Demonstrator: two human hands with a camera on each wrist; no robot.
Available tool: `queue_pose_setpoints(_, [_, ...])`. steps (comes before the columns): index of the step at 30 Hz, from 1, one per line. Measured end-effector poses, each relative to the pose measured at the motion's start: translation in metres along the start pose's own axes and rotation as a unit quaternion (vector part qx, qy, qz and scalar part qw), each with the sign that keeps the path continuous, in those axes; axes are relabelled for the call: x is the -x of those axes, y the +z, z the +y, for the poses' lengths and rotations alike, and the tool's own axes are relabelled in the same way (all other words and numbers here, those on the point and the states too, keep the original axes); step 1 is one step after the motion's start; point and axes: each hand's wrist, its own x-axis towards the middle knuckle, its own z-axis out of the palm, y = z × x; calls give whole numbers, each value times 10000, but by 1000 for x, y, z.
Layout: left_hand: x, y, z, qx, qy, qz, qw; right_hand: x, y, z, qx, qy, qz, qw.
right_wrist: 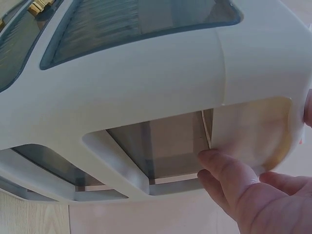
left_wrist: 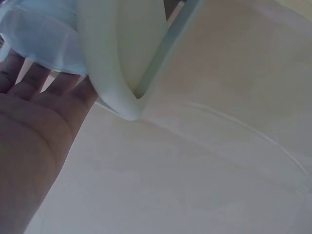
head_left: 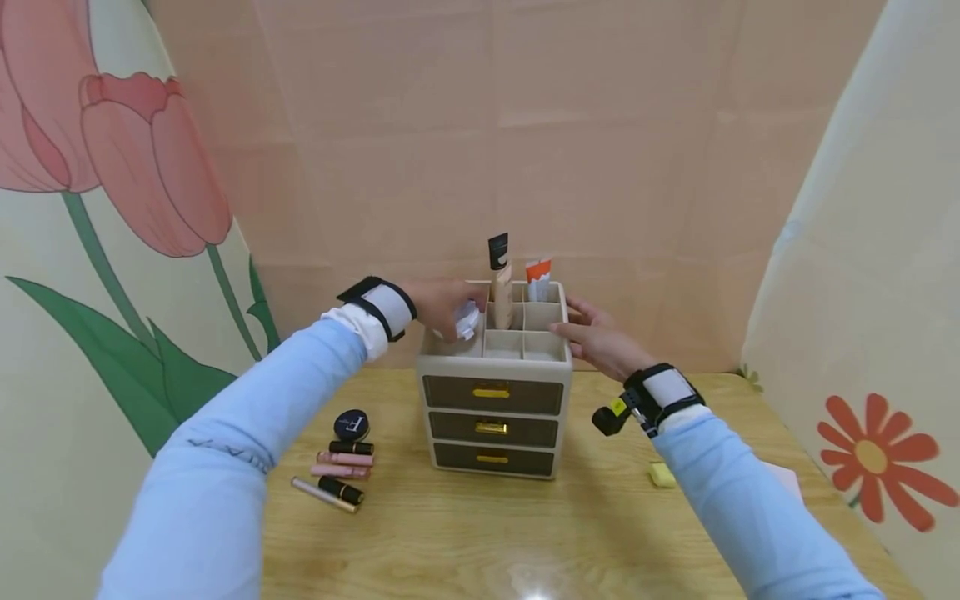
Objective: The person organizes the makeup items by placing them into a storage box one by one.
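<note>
Nearest the camera, a light-blue sleeve point(head_left: 217, 492) leads to the left hand point(head_left: 441, 302), its fingers curled round a small packet point(head_left: 467, 322) under them, at the left compartment point(head_left: 467, 349) of the organizer point(head_left: 491, 367). Whether the packet is inside or just above, I can't tell; its long axis is unclear. It looks whitish, translucent, crumpled. Farther from it, the right hand point(head_left: 606, 343) touches the organizer's right side, fingers spread.
</note>
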Motion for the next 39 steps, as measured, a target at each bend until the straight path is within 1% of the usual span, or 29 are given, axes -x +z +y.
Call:
queue_pose_setpoints(4, [-4,6,-1,166,-144,-122,9997,0,2,0,-29,36,29,10000])
queue_pose_setpoints(6, [-6,9,-2,182,-133,-170,9996,0,3,1,-21,50,42,10000])
queue_pose_setpoints(11, [-12,14,-4,-4,-75,-203,9998,1,4,1,9,45,37,10000])
queue_pose_setpoints(18, [-18,15,-3,-232,-140,-315,9991,3,3,1,-7,-41,-36,10000])
queue_pose_setpoints(25, [-26,15,-6,-253,-203,-478,9983,2,5,0,-5,-8,32,10000])
queue_pose_setpoints(27, [-26,15,-5,-248,-258,-523,9980,2,5,0,-2,-8,31,10000])
queue_pose_setpoints(34, [-18,11,-4,-176,-574,-541,9967,-4,9,-1,-42,-94,-71,9999])
queue_pose_setpoints(39, [-14,10,-4,15,-699,-569,9959,-8,11,0,-24,-66,-91,9999])
